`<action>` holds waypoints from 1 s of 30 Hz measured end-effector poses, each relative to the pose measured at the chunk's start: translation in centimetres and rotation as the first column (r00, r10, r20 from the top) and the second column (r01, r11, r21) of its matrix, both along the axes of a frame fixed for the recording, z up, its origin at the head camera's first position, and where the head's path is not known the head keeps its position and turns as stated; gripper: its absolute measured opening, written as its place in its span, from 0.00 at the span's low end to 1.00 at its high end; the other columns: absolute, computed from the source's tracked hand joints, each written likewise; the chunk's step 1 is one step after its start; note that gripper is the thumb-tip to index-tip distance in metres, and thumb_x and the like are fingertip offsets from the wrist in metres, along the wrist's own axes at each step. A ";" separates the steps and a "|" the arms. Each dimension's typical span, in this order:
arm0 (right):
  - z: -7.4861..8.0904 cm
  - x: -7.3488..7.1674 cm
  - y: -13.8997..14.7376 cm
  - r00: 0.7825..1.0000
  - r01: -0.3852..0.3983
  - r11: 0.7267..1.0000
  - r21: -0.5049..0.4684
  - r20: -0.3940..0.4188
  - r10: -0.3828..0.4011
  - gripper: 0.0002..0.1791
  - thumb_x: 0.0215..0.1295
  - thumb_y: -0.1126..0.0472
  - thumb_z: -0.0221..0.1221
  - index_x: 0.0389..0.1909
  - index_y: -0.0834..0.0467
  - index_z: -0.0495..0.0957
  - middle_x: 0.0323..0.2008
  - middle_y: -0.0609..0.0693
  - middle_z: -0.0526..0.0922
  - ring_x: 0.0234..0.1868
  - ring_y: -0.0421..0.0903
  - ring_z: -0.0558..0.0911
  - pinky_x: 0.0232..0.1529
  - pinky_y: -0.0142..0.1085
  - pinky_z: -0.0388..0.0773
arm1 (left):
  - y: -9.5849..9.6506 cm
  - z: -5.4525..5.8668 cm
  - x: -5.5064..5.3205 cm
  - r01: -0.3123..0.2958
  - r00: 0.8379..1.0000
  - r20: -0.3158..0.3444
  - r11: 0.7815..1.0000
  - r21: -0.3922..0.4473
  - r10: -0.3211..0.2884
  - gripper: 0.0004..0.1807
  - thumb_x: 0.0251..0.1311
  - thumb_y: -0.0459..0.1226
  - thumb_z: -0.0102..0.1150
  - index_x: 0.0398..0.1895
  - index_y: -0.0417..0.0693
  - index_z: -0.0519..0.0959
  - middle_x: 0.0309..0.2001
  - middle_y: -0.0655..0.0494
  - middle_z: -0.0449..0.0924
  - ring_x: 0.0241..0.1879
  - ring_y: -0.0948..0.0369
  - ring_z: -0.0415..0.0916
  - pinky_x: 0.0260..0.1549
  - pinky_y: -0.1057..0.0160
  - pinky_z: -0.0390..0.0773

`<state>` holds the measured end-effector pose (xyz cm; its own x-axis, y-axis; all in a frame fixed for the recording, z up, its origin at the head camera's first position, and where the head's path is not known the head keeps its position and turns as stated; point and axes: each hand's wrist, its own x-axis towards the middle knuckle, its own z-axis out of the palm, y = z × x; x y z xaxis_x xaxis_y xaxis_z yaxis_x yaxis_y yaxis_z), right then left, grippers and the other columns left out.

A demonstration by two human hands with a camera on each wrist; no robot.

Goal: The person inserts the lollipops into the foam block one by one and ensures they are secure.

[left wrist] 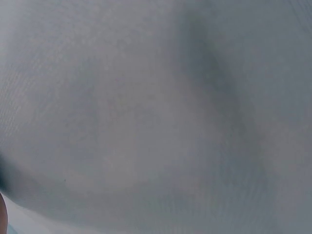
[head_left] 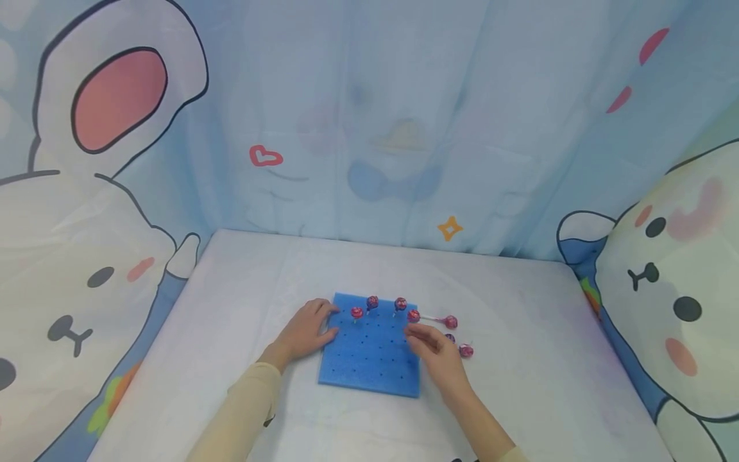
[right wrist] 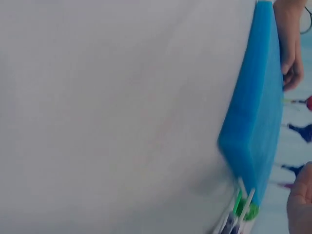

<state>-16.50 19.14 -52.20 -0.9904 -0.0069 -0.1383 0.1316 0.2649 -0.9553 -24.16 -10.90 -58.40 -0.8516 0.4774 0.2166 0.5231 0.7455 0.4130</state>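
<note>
A blue foam board (head_left: 369, 353) dotted with small holes lies on the white table. Several wrapped lollipops stand in its far part, among them a red one (head_left: 356, 313), a dark red one (head_left: 372, 301) and another (head_left: 400, 303). My left hand (head_left: 303, 333) rests at the board's left edge, fingers and thumb spread on its top. Over the right edge, my right hand (head_left: 435, 356) pinches a lollipop with its head (head_left: 414, 316) up above the fingertips; the fingers hide most of its stick. In the right wrist view the board (right wrist: 265, 97) appears edge-on, with that hand (right wrist: 301, 200) beside it.
Right of the board lie several loose lollipops, one (head_left: 451, 322) with its white stick pointing left and another (head_left: 466, 351) nearer. In the right wrist view, loose sticks and a green wrapper (right wrist: 249, 210) sit by the board's corner. A printed curtain (head_left: 369, 128) hangs behind the table.
</note>
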 end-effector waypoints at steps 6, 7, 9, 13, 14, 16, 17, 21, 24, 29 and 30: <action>0.2 0.2 3.9 0.993 0.069 0.990 0.125 0.084 -0.080 0.20 0.71 0.50 0.56 0.57 0.57 0.76 0.55 0.54 0.80 0.56 0.48 0.79 0.52 0.31 0.78 | 0.0 0.1 0.0 -0.004 1.000 0.030 1.000 -0.023 0.004 0.23 0.66 0.50 0.55 0.60 0.51 0.72 0.58 0.51 0.72 0.62 0.54 0.68 0.64 0.54 0.67; 0.3 0.3 4.5 0.991 0.074 0.987 0.145 0.102 -0.089 0.20 0.72 0.50 0.55 0.57 0.58 0.75 0.54 0.54 0.81 0.55 0.48 0.79 0.52 0.31 0.78 | 0.0 0.1 0.0 -0.004 0.999 0.035 1.000 -0.026 0.004 0.23 0.66 0.50 0.55 0.60 0.51 0.72 0.58 0.51 0.71 0.62 0.54 0.67 0.65 0.54 0.66; 0.2 0.3 5.9 0.987 0.073 0.982 0.172 0.132 -0.097 0.21 0.73 0.51 0.54 0.58 0.61 0.74 0.54 0.56 0.80 0.54 0.48 0.79 0.51 0.33 0.79 | 0.0 0.1 0.0 -0.005 0.999 0.038 1.000 -0.031 0.006 0.23 0.66 0.50 0.54 0.60 0.51 0.72 0.58 0.52 0.71 0.62 0.55 0.67 0.65 0.55 0.66; -0.4 0.6 8.2 0.980 0.063 0.960 0.274 0.167 -0.112 0.22 0.73 0.53 0.54 0.56 0.66 0.73 0.49 0.58 0.80 0.49 0.49 0.80 0.48 0.36 0.81 | 0.0 -0.1 -0.1 -0.006 0.999 0.032 0.999 -0.035 0.008 0.23 0.66 0.50 0.55 0.60 0.52 0.72 0.58 0.52 0.71 0.61 0.55 0.68 0.64 0.55 0.67; -0.6 0.6 8.7 0.979 0.059 0.945 0.321 0.168 -0.119 0.22 0.72 0.53 0.55 0.55 0.66 0.73 0.47 0.58 0.80 0.47 0.49 0.80 0.45 0.36 0.81 | 0.1 -0.1 -0.1 -0.007 0.999 0.032 0.999 -0.036 0.008 0.23 0.66 0.51 0.55 0.60 0.52 0.72 0.58 0.52 0.71 0.61 0.55 0.68 0.64 0.55 0.67; -1.1 0.7 9.5 0.978 0.054 0.908 0.416 0.162 -0.132 0.21 0.70 0.53 0.56 0.51 0.67 0.72 0.43 0.58 0.79 0.44 0.50 0.79 0.41 0.38 0.80 | 0.0 -0.2 -0.1 -0.004 1.000 0.026 0.999 -0.032 0.005 0.23 0.65 0.50 0.55 0.60 0.52 0.72 0.57 0.52 0.72 0.61 0.55 0.68 0.64 0.54 0.67; -1.3 0.7 9.8 0.979 0.051 0.886 0.461 0.154 -0.136 0.21 0.69 0.53 0.57 0.50 0.68 0.72 0.42 0.59 0.79 0.42 0.51 0.78 0.39 0.39 0.79 | 0.0 -0.2 -0.1 -0.003 1.000 0.023 1.000 -0.030 0.004 0.24 0.65 0.50 0.55 0.60 0.51 0.72 0.57 0.51 0.72 0.61 0.54 0.68 0.64 0.54 0.67; -2.2 0.5 10.6 0.982 0.040 0.826 0.563 0.130 -0.137 0.23 0.66 0.55 0.58 0.52 0.70 0.69 0.42 0.62 0.77 0.41 0.54 0.77 0.39 0.44 0.77 | 0.1 -0.2 0.0 -0.004 1.000 0.017 1.000 -0.023 0.005 0.24 0.65 0.50 0.56 0.60 0.51 0.72 0.57 0.51 0.72 0.61 0.54 0.68 0.64 0.54 0.68; -2.8 0.3 10.9 0.982 0.034 0.820 0.571 0.133 -0.133 0.27 0.66 0.58 0.58 0.58 0.71 0.66 0.42 0.62 0.77 0.43 0.55 0.77 0.41 0.46 0.77 | 0.0 -0.2 0.0 -0.008 1.000 0.028 1.000 -0.025 0.009 0.24 0.65 0.50 0.55 0.60 0.52 0.72 0.58 0.52 0.72 0.61 0.54 0.68 0.64 0.54 0.67; -3.4 -0.2 11.0 0.984 0.043 0.816 0.577 0.116 -0.133 0.29 0.66 0.58 0.59 0.61 0.71 0.65 0.46 0.65 0.77 0.47 0.59 0.77 0.47 0.50 0.77 | 0.0 -0.3 -0.1 -0.014 0.999 0.029 0.999 -0.038 0.015 0.24 0.66 0.52 0.54 0.61 0.53 0.72 0.58 0.53 0.71 0.62 0.56 0.68 0.64 0.55 0.67; -3.5 -0.4 11.0 0.986 0.045 0.814 0.580 0.107 -0.131 0.29 0.66 0.58 0.59 0.61 0.71 0.66 0.46 0.65 0.78 0.47 0.60 0.77 0.47 0.51 0.77 | 0.0 -0.4 -0.2 -0.015 1.000 0.026 0.999 -0.039 0.016 0.24 0.66 0.52 0.54 0.61 0.53 0.72 0.58 0.53 0.71 0.62 0.56 0.68 0.64 0.55 0.67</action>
<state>-16.86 30.13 -55.72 -0.9540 0.2021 -0.2217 0.2970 0.7394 -0.6042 -24.34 -10.90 -58.78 -0.8643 0.4716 0.1751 0.5003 0.7695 0.3969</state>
